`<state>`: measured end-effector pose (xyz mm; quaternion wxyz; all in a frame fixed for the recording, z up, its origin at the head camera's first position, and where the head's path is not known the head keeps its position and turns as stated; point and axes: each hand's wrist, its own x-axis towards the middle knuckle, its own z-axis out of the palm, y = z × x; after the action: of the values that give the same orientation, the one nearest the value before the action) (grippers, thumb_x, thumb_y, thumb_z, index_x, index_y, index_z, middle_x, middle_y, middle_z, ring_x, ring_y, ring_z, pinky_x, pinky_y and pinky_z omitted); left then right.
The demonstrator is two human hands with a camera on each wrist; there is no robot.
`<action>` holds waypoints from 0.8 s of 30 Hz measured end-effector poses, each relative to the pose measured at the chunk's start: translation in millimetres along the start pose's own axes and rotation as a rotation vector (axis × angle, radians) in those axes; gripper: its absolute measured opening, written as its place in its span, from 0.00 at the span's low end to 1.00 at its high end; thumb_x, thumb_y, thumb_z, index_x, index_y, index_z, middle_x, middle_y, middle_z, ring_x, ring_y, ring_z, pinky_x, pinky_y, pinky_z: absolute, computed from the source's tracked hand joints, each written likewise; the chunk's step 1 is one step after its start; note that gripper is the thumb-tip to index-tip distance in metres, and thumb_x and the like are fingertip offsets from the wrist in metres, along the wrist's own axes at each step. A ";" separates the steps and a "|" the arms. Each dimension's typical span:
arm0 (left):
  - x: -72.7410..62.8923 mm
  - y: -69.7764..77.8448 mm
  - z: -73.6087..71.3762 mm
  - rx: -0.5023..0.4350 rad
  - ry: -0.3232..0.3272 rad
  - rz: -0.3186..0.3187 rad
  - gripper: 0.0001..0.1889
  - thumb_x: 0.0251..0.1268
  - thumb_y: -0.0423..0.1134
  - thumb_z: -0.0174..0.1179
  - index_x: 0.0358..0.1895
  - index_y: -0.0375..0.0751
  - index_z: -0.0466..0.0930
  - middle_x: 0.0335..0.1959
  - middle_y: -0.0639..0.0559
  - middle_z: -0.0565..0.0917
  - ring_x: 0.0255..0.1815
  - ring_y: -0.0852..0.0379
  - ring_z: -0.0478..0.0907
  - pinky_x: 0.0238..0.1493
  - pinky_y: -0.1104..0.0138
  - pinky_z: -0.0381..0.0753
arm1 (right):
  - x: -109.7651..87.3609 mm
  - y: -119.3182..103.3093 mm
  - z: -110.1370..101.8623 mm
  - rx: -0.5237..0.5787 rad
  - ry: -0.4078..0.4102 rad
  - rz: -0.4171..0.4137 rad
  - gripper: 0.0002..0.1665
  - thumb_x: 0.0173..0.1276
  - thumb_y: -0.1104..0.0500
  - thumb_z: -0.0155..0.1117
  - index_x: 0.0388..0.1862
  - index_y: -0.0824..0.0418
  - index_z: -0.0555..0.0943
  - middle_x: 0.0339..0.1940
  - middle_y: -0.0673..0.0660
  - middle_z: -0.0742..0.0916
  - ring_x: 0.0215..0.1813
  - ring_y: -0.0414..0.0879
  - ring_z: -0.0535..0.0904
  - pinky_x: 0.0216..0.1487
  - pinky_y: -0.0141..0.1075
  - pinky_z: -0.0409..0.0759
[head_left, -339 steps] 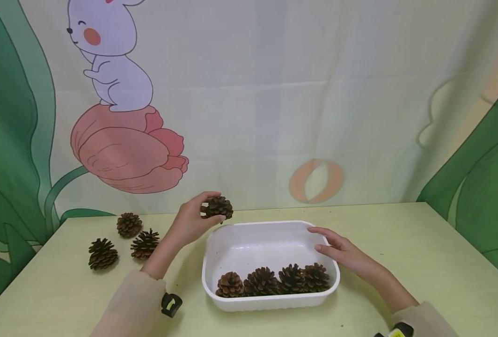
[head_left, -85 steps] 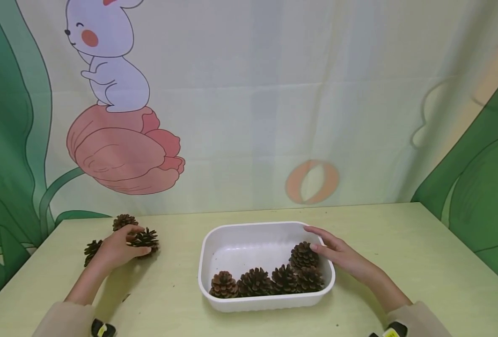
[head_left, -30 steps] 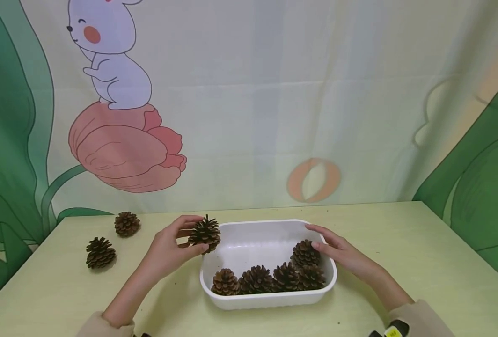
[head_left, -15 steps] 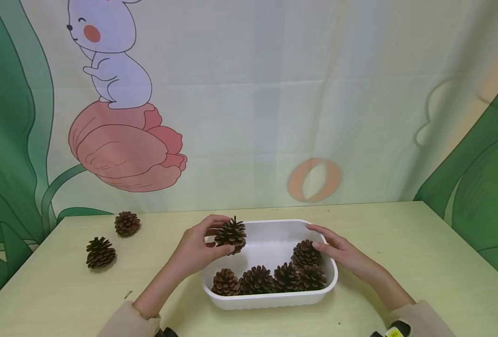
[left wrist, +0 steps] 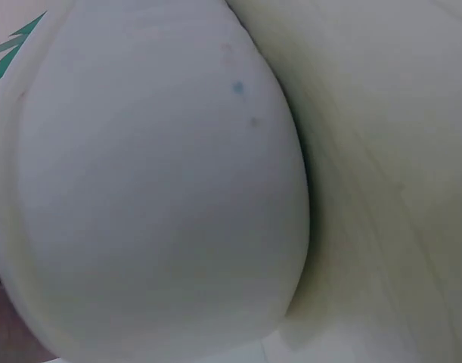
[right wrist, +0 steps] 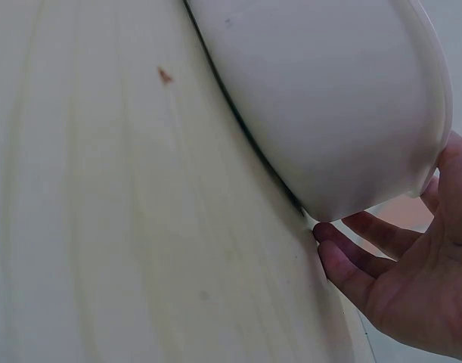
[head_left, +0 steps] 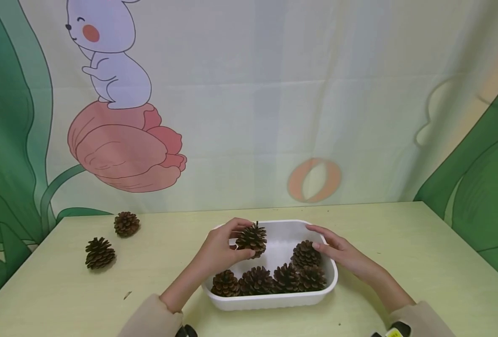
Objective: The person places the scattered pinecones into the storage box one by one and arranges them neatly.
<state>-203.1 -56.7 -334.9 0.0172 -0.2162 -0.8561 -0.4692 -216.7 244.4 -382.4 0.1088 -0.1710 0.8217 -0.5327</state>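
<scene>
One tray (head_left: 270,302) holds five pinecones (head_left: 256,281); two outside; one held.

head: high, forward-down, farther | wrists: low, close, facing tub (left wrist: 162,189) | shared: tub, tabletop (head_left: 400,262)

basin (head_left: 270,302) on table (head_left: 409,262) | five pinecones (head_left: 257,281) inside | two pinecones (head_left: 99,254) left | curtain (head_left: 240,121) behind
</scene>
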 end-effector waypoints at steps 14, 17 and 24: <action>15.8 4.5 23.5 0.036 -0.135 0.008 0.26 0.47 0.32 0.68 0.53 0.39 0.72 0.53 0.40 0.76 0.53 0.41 0.74 0.53 0.52 0.74 | -1.5 -2.4 0.9 0.002 0.007 0.016 0.29 0.71 0.52 0.49 0.69 0.53 0.59 0.70 0.65 0.59 0.67 0.64 0.57 0.60 0.56 0.64; 19.0 3.2 27.4 0.049 -0.149 0.017 0.26 0.46 0.31 0.68 0.53 0.38 0.73 0.53 0.40 0.76 0.53 0.42 0.74 0.53 0.53 0.74 | -2.0 -3.2 1.1 -0.005 0.006 0.011 0.30 0.71 0.52 0.49 0.70 0.55 0.58 0.70 0.66 0.59 0.66 0.65 0.58 0.60 0.56 0.65; 24.7 -0.7 36.2 0.055 -0.196 0.036 0.25 0.46 0.30 0.68 0.52 0.38 0.73 0.53 0.41 0.76 0.54 0.43 0.73 0.53 0.54 0.73 | -1.1 -3.1 1.0 0.014 0.001 0.019 0.30 0.71 0.51 0.48 0.70 0.54 0.58 0.68 0.66 0.62 0.66 0.63 0.59 0.59 0.55 0.66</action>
<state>-219.4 -18.9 -350.0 -0.0523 -0.2758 -0.8622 -0.4216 -214.9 242.8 -380.0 0.1146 -0.1622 0.8196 -0.5375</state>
